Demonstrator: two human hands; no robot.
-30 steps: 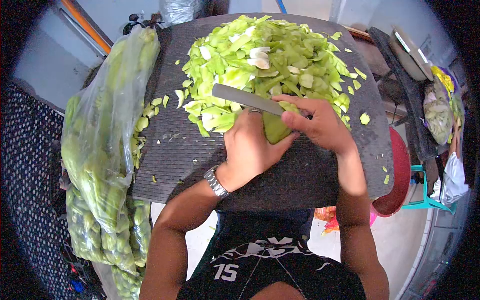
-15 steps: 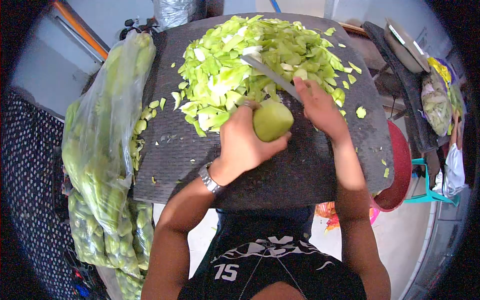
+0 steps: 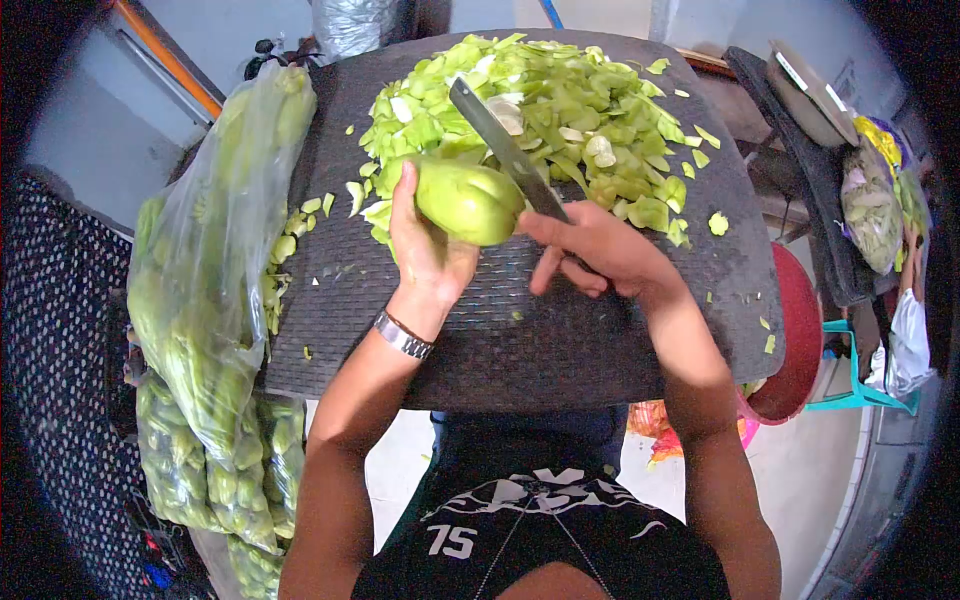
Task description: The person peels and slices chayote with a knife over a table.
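Note:
A pale green, pear-shaped vegetable (image 3: 465,203) rests in my left hand (image 3: 432,250), tilted over the near edge of the peel pile. The fingers behind it are mostly hidden. My right hand (image 3: 600,250) grips a long knife (image 3: 505,145), whose blade points up and to the left over the pile. The right fingertips are close to the vegetable's right end. Green and whitish peels (image 3: 590,120) lie heaped on the dark textured table (image 3: 520,360), beyond both hands.
Clear plastic bags of green vegetables (image 3: 215,260) stand along the table's left side. A red tub (image 3: 795,340) and a teal stool (image 3: 860,385) are at the right. Further right, a dark shelf (image 3: 820,200) has a bagged bundle (image 3: 870,215) beside it.
The vegetable has turned in my left hand, which moved left and now shows its palm side. My right hand has shifted left and nearer to me, with the knife pointing more steeply upward.

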